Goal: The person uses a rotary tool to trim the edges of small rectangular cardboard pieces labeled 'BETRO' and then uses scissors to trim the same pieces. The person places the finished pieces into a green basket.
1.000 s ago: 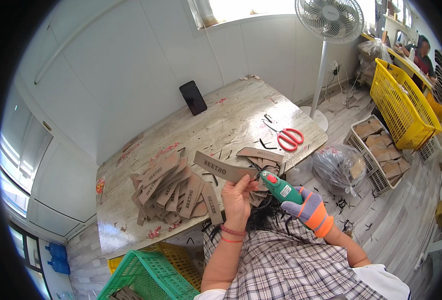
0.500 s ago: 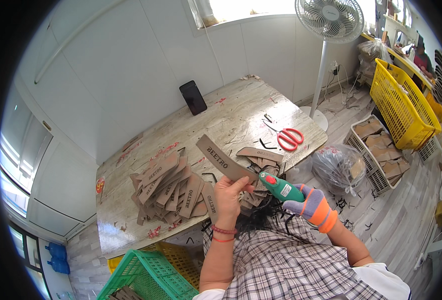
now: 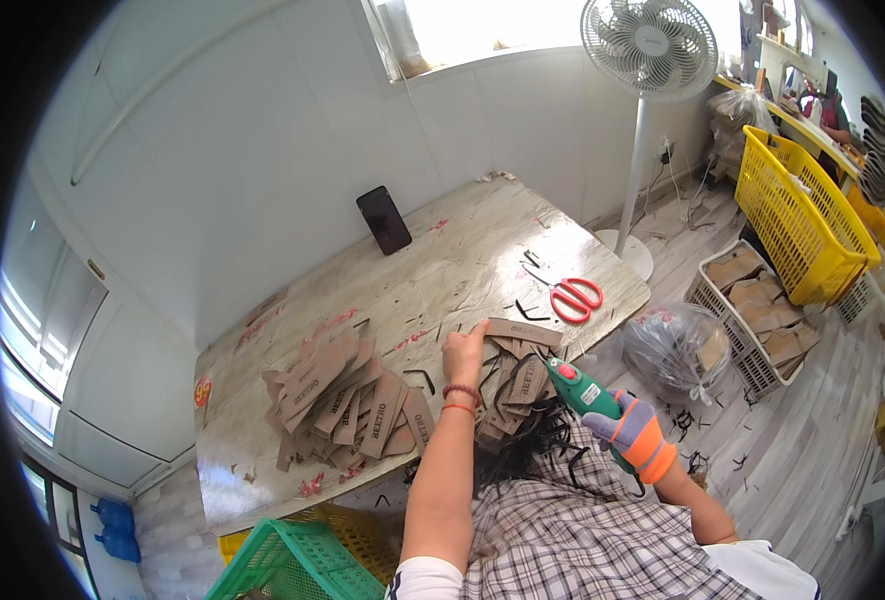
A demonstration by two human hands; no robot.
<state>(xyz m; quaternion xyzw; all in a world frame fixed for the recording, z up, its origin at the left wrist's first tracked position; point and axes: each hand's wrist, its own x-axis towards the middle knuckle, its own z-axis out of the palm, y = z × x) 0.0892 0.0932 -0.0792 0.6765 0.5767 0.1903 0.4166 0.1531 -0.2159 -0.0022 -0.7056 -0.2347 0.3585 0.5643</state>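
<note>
My bare left hand (image 3: 465, 355) reaches over the table, its fingers closed at the left end of a curved brown strip (image 3: 525, 332). That strip lies on top of a smaller heap of similar strips (image 3: 523, 383) near the front edge. In an orange and lilac work glove, my right hand (image 3: 631, 437) grips a green handheld electric cutter (image 3: 583, 390) with a red button. The cutter's narrow dark tip points at the heap without plainly touching it. Left of my left forearm spreads a larger pile of printed brown strips (image 3: 338, 395).
Red-handled scissors (image 3: 576, 300) and a black phone (image 3: 384, 220) rest on the worn table (image 3: 463, 240). Black scraps (image 3: 543, 435) gather by my lap. Around stand a green crate (image 3: 298, 560), a yellow crate (image 3: 798, 215), a white crate of brown pieces (image 3: 708, 293), a plastic bag (image 3: 675, 345) and a fan (image 3: 650, 45).
My left hand has moved away from the cutter to the smaller heap; the strip it held up in the air is no longer raised. The cutter has drawn slightly right and down.
</note>
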